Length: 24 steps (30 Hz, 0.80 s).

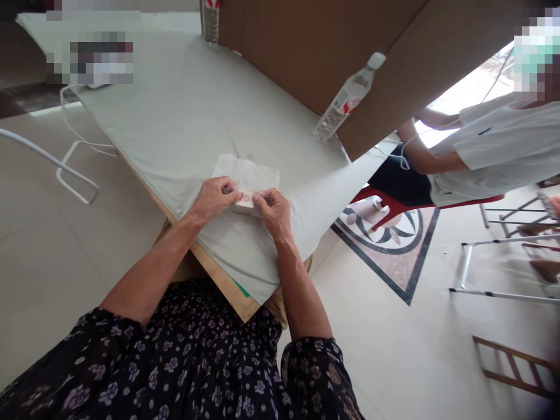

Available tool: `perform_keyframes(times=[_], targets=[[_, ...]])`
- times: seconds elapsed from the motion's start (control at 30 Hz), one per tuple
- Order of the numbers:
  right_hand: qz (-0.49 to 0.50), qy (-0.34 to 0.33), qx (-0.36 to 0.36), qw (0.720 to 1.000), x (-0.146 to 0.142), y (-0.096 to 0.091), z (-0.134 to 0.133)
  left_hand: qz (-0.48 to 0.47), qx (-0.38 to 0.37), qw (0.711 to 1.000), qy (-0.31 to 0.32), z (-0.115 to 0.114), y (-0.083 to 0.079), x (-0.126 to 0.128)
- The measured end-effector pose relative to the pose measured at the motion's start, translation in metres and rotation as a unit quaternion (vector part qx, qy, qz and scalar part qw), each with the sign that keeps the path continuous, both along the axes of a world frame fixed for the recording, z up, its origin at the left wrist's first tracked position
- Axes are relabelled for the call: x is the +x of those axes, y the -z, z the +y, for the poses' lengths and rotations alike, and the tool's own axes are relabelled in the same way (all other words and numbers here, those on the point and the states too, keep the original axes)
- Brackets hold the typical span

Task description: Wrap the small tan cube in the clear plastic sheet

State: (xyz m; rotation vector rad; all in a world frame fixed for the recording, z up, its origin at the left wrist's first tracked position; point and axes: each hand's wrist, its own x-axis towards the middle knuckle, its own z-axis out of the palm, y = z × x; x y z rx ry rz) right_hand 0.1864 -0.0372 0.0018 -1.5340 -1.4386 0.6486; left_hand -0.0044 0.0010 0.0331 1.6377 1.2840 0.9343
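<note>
A thin, creased sheet of white paper (251,170) lies near the front corner of the cloth-covered table. At its near edge is a small pale folded part or packet (245,201) with faint reddish marks; what it is I cannot make out. My left hand (215,197) pinches the left side of this near edge between thumb and fingers. On the right side, my right hand (275,211) does the same, its thumb and fingertips closed on the paper. A short gap separates the two hands, with the reddish marks showing between them.
A clear plastic bottle (347,99) stands by a large brown cardboard panel (301,52). Another bottle (211,23) is farther back. A white cable (87,146) hangs off the left side. A person in a white shirt (494,149) sits at right on a red stool (380,216).
</note>
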Motion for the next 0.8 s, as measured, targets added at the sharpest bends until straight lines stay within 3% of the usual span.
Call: perform_keyframes(times=[0.1, 0.17, 0.27, 0.33, 0.4, 0.53, 0.8], targets=[[-0.143, 0.118, 0.072, 0.980, 0.008, -0.006, -0.008, 0.006, -0.011, 1.000, 0.010, 0.001, 0.000, -0.001], [-0.220, 0.150, 0.137, 0.954, 0.006, -0.013, -0.018, 0.008, -0.017, 1.000, 0.012, 0.002, 0.001, 0.000], [-0.293, 0.045, 0.169, 0.940, -0.008, -0.024, -0.028, 0.016, -0.012, 1.000, 0.021, 0.005, 0.002, 0.002], [-0.326, -0.050, 0.136, 0.934, -0.019, -0.027, -0.029, 0.023, -0.004, 0.999, 0.022, 0.006, 0.002, 0.001], [-0.348, -0.101, 0.087, 0.928, -0.027, -0.028, -0.027, 0.031, -0.001, 0.999, 0.030, 0.005, 0.001, -0.004], [-0.400, -0.117, 0.044, 0.908, -0.029, -0.032, -0.023, 0.041, 0.011, 0.998, 0.050, 0.003, 0.001, -0.024], [-0.530, -0.168, 0.062, 0.829, -0.031, -0.052, -0.012, 0.233, 0.029, 0.970, -0.067, 0.004, 0.009, -0.036]])
